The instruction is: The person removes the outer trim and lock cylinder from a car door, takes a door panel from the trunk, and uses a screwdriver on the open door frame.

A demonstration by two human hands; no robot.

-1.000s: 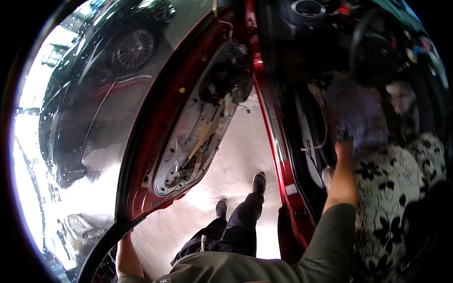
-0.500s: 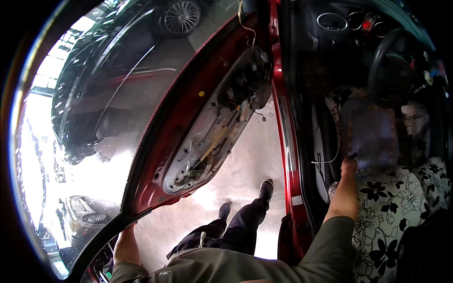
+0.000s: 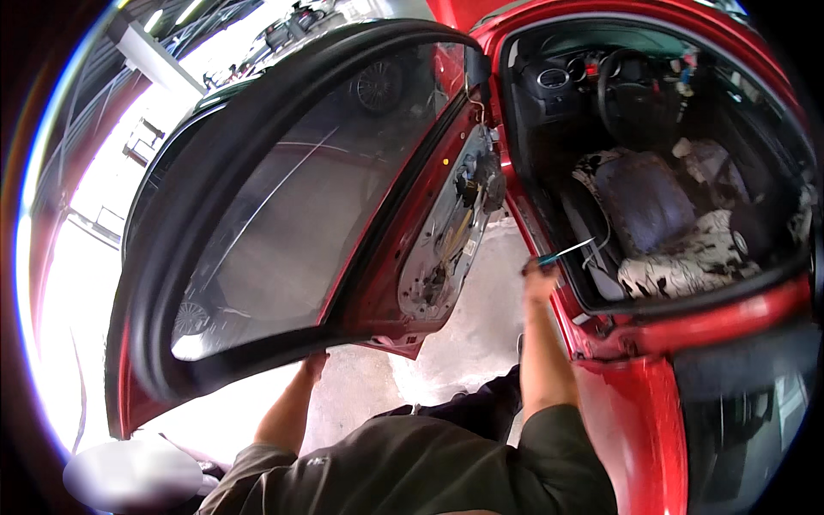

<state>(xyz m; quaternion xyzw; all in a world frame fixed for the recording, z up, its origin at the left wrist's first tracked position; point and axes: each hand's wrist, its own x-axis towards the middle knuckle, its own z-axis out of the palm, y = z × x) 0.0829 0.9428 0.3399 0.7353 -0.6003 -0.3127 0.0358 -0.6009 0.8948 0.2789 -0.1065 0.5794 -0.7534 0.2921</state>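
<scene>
My right hand [image 3: 539,281] is closed round a screwdriver [image 3: 547,260] with a teal handle and long metal shaft, held in the doorway beside the driver's seat. My left hand [image 3: 313,364] grips the lower rear edge of the open red car door [image 3: 360,307], its fingertips hidden. The door's inner panel is off, showing a metal plate [image 3: 433,275], wiring and small parts. The seat [image 3: 678,266] has a white cover with black flowers and a bluish-grey pad [image 3: 639,197] on it.
The steering wheel [image 3: 609,94] and dashboard are inside the car at upper right. Red bodywork [image 3: 631,438] runs along my right side. The concrete floor [image 3: 481,275] shows through the doorway. A white pillar [image 3: 167,56] and other cars stand beyond the door in a bright garage.
My right hand has come back from over the seat to the doorway with the screwdriver. My head has shifted, so the door's glass, roofline and garage now show. My left hand stays on the door.
</scene>
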